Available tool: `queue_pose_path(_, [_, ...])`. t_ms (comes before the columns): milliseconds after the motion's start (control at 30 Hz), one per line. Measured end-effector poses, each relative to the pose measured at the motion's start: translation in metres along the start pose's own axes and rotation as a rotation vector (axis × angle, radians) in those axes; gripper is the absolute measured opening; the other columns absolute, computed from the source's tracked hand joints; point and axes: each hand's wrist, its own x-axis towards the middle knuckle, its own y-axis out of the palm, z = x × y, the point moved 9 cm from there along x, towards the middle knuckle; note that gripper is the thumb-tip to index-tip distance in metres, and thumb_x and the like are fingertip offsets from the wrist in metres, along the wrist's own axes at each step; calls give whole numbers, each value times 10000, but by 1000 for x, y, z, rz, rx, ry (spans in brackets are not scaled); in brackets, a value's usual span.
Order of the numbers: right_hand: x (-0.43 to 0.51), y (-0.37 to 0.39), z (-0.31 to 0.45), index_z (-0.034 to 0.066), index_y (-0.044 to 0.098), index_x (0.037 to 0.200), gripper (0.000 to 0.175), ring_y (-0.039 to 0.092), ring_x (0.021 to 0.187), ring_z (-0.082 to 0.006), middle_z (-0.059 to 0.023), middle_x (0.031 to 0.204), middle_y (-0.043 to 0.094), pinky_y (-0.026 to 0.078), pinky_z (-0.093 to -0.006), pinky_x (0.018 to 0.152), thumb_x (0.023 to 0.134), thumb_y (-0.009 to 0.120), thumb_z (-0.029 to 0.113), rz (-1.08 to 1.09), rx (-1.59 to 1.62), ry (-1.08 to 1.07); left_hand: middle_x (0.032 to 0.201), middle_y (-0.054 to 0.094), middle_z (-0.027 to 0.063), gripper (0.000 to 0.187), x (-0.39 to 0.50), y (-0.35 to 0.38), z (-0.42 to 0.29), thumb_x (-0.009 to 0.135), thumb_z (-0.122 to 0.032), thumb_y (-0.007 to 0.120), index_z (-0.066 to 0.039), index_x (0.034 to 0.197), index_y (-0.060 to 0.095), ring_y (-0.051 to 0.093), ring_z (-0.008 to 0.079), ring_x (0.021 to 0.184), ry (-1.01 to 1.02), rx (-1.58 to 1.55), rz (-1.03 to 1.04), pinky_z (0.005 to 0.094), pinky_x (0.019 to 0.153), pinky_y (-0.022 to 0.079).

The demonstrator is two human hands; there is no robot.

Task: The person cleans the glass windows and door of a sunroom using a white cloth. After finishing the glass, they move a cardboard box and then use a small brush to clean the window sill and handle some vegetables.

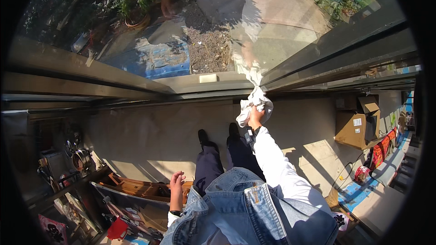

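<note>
My right hand (256, 117) is closed on a crumpled white cloth (243, 111), held against the lower part of a window pane (289, 46) beside its dark metal frame (327, 64). The cloth and my hand are mirrored in the glass. My left hand (177, 183) hangs at my left side with its fingers loosely curled, holding nothing that I can see. Under it, seen from above, lies brown wooden furniture (136, 188). On the sill outside or against the glass sits a small pale block (208, 78).
An opened cardboard box (352, 126) stands on the tiled floor (163, 126) at the right, near a red patterned cloth (383, 148). A cluttered rack with metal pans (81, 160) is at the left. Beyond the glass are a potted plant (136, 22) and a blue sheet (163, 64).
</note>
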Motion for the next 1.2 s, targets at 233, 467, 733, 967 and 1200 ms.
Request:
queue_pose_path(233, [70, 110, -73, -74, 653, 920, 410, 648, 916, -349, -225, 979, 669, 504, -421, 793, 882, 512, 309, -37, -612, 46, 1042, 603, 24, 207, -27, -26, 53, 947, -104, 515, -51, 1143, 556, 583, 91, 870, -74, -196, -44, 222, 764, 458])
queue_pose_path(467, [3, 150, -64, -42, 679, 931, 400, 580, 994, -427, -238, 939, 664, 404, -463, 949, 864, 505, 312, 9, -843, -171, 1053, 608, 35, 215, -13, -112, 55, 955, -92, 483, -50, 1156, 546, 591, 108, 904, -92, -133, -92, 238, 797, 466])
queue_pose_path(733, [-264, 302, -111, -10, 550, 1227, 509, 310, 1243, -505, -289, 1372, 392, 243, -526, 1073, 828, 543, 306, 560, -804, -538, 1058, 604, 52, 215, 1, -203, 63, 950, -71, 484, -40, 1156, 540, 597, 128, 893, -60, -201, -79, 253, 784, 498])
queue_pose_path(967, [-403, 313, -117, 156, 635, 1111, 319, 516, 1087, -410, -157, 1263, 453, 462, -454, 911, 792, 639, 164, 1158, -1208, -749, 1046, 595, 44, 219, 11, -240, 56, 941, -61, 497, -28, 1154, 540, 592, 125, 875, 80, -130, -72, 246, 772, 497])
queue_pose_path(1200, [-451, 262, -96, 61, 562, 1193, 505, 540, 1035, -407, -222, 1151, 494, 461, -434, 893, 705, 664, 144, 1287, -779, -606, 1351, 453, 42, 415, 57, -202, -37, 939, -151, 494, -129, 1348, 426, 520, 136, 1080, 25, -92, 38, 310, 893, 403])
